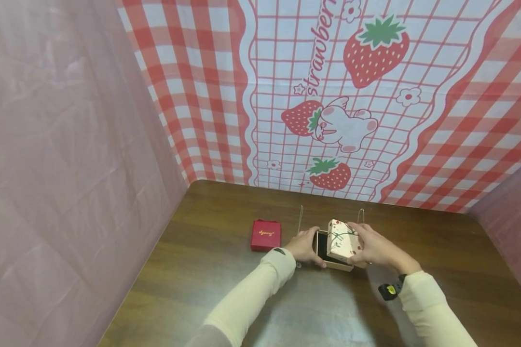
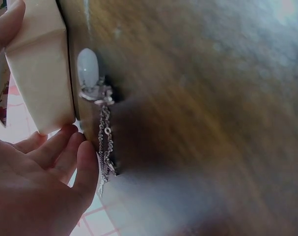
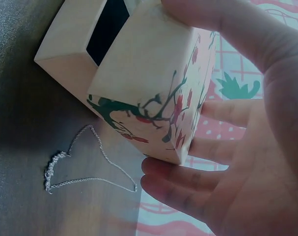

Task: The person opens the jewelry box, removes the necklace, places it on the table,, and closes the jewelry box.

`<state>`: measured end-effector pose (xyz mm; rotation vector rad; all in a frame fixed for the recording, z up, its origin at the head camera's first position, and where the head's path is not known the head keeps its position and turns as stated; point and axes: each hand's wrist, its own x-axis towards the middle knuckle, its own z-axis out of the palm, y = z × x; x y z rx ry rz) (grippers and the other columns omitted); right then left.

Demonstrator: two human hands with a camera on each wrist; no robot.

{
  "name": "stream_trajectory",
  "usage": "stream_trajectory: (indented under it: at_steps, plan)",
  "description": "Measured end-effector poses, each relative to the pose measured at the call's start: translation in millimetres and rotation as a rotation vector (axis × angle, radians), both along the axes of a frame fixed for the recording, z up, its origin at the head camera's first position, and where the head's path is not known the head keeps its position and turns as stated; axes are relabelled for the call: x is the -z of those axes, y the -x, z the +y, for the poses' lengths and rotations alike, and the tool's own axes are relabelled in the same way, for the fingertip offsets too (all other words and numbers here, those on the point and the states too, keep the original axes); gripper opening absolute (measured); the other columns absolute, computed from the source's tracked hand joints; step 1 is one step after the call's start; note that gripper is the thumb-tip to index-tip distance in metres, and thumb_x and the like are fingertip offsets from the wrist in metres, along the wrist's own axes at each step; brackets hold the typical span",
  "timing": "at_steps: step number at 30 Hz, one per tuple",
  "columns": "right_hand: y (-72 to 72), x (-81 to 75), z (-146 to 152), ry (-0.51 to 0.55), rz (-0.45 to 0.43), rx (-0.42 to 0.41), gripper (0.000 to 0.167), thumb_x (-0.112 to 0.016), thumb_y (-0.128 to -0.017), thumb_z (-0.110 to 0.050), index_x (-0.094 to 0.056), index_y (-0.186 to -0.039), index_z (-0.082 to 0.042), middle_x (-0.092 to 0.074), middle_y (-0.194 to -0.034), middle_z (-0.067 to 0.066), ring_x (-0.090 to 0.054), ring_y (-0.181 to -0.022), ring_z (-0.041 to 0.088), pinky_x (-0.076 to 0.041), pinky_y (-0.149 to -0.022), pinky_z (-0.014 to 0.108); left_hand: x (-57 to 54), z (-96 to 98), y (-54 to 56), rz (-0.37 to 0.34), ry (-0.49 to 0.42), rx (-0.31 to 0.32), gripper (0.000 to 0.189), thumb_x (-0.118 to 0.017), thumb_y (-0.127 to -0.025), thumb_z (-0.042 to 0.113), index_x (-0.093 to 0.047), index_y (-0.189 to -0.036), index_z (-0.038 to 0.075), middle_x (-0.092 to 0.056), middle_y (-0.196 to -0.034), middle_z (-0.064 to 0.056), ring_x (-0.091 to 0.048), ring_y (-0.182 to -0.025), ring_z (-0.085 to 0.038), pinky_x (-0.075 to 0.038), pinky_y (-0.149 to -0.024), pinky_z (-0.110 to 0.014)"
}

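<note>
My left hand [image 1: 303, 246] grips the left end of a cream box base [image 1: 339, 265] on the table, thumb on the near side and fingers on the far side. Its dark inside shows. My right hand [image 1: 377, 246] holds the box's lid [image 1: 342, 242], cream with red flowers and green stems, tilted over the base's right part. Beside the base, in the left wrist view, lies a silver necklace with a white oval pendant [image 2: 88, 68]. On the base's other side, the right wrist view shows a chain necklace with a beaded bar [image 3: 49, 172].
A red box [image 1: 266, 235] with gold lettering lies to the left of my left hand on the brown wooden table [image 1: 191, 270]. A strawberry-print cloth [image 1: 226, 120] hangs behind the table's back edge, and pink curtains [image 1: 69, 168] flank both sides.
</note>
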<state>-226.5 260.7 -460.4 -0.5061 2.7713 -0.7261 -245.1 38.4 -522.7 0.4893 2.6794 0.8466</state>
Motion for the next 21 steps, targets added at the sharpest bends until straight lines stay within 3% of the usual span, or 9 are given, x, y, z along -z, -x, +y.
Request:
stream_trajectory:
  at_steps: [6, 15, 21]
  plan:
    - [2.9, 2.8, -4.0, -0.041, 0.027, -0.039, 0.111, -0.089, -0.058, -0.034, -0.033, -0.146, 0.004, -0.043, -0.134, 0.036, -0.056, -0.107, 0.040, -0.050, -0.086, 0.059, -0.2, -0.3, 0.2, 0.007, -0.003, 0.003, 0.112, -0.093, -0.059, 0.038, -0.031, -0.150, 0.018, -0.052, -0.142, -0.007, -0.049, -0.131, -0.022, -0.041, -0.109, -0.033]
    - [6.1, 8.7, -12.6, -0.035, 0.003, -0.040, 0.110, -0.088, -0.055, -0.032, -0.035, -0.146, 0.002, -0.047, -0.130, 0.031, -0.057, -0.100, 0.031, -0.052, -0.079, 0.044, 0.6, -1.5, 0.8, 0.030, -0.010, 0.038, 0.112, -0.093, -0.058, 0.038, -0.032, -0.150, 0.015, -0.051, -0.145, -0.005, -0.049, -0.132, -0.023, -0.041, -0.110, -0.035]
    - [7.6, 14.0, -15.0, -0.042, -0.001, -0.049, 0.108, -0.088, -0.057, -0.032, -0.036, -0.145, 0.004, -0.047, -0.131, 0.032, -0.057, -0.103, 0.033, -0.052, -0.081, 0.045, 1.2, -0.8, 1.4, 0.038, -0.005, 0.050, 0.112, -0.093, -0.059, 0.040, -0.032, -0.150, 0.015, -0.049, -0.147, -0.003, -0.047, -0.133, -0.022, -0.040, -0.110, -0.034]
